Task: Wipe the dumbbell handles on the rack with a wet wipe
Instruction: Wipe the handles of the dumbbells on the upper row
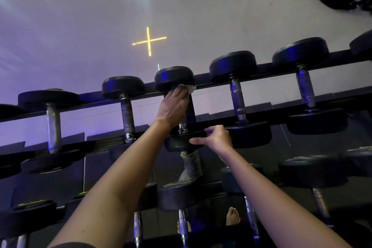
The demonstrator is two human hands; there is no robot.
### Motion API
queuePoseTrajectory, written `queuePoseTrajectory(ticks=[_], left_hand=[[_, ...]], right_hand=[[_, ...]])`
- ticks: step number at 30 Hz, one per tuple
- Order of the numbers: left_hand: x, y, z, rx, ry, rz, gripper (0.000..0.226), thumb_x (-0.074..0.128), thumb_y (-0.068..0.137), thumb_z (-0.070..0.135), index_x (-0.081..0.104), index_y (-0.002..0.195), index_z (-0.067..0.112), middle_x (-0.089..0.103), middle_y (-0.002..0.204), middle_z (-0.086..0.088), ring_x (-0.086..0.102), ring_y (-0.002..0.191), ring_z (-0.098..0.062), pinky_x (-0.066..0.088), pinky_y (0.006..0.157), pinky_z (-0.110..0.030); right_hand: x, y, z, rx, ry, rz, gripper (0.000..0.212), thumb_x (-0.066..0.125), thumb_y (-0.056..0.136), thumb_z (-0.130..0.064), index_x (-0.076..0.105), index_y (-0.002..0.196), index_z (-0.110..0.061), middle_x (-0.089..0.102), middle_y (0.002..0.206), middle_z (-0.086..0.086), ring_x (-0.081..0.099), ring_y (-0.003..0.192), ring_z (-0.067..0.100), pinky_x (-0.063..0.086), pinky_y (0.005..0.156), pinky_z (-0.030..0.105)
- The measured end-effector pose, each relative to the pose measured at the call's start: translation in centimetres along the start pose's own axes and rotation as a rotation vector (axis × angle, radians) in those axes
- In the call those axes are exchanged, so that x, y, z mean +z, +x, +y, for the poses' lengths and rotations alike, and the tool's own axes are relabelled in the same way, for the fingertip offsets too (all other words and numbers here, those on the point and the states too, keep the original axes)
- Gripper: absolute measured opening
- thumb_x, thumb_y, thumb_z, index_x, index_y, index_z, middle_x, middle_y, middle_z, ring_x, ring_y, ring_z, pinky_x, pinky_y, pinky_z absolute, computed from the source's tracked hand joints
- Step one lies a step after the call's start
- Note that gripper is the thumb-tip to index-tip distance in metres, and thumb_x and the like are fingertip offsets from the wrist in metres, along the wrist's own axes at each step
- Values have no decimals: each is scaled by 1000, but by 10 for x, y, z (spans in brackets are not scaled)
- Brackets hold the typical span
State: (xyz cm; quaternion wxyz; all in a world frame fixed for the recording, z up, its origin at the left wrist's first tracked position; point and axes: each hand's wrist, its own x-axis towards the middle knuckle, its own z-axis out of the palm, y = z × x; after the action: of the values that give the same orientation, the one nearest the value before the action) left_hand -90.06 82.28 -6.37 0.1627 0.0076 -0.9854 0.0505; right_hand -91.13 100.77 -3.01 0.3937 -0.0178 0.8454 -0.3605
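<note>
Left hand (pixel 173 104) closed around handle of middle top-row dumbbell (pixel 174 78), wet wipe (pixel 189 88) pinched under fingers, white corner showing at far end against far head. Handle's long axis runs away-to-toward; bare chrome collar (pixel 182 128) visible just below wrist, nearer body than grip. Stroke judged to be pulled back along axis toward near head (pixel 177 145). Right hand (pixel 216 137) curled on front rack rail (pixel 251 123) beside near head, bracing, nothing held. Wipe reached by left hand only.
</note>
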Motion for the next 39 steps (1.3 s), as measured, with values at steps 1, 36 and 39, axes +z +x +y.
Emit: queuePoseTrajectory(ticks=[1,36,39], left_hand=[[-2,2,-1,-2,9,-3,19,73,74,12,71,92,7,65,102,-8,57,103,-27,50,86,-36],[-51,-20,14,-467,-570,-215,12,63,84,8,74,89,5,65,101,-10,57,93,-26,40,74,-27],[-46,11,0,-463,-404,-166,12,65,84,6,74,92,5,65,98,-12,57,91,-31,42,71,-34]], right_hand=[[0,0,0,0,2,2,79,89,50,-41,57,115,-10,62,118,9,58,110,24,49,91,35],[1,1,0,-1,16,11,80,90,50,-39,59,117,-9,64,117,8,58,111,24,49,90,32],[3,-2,1,1,27,10,80,89,52,-39,58,120,-9,64,118,9,57,113,25,48,91,33]])
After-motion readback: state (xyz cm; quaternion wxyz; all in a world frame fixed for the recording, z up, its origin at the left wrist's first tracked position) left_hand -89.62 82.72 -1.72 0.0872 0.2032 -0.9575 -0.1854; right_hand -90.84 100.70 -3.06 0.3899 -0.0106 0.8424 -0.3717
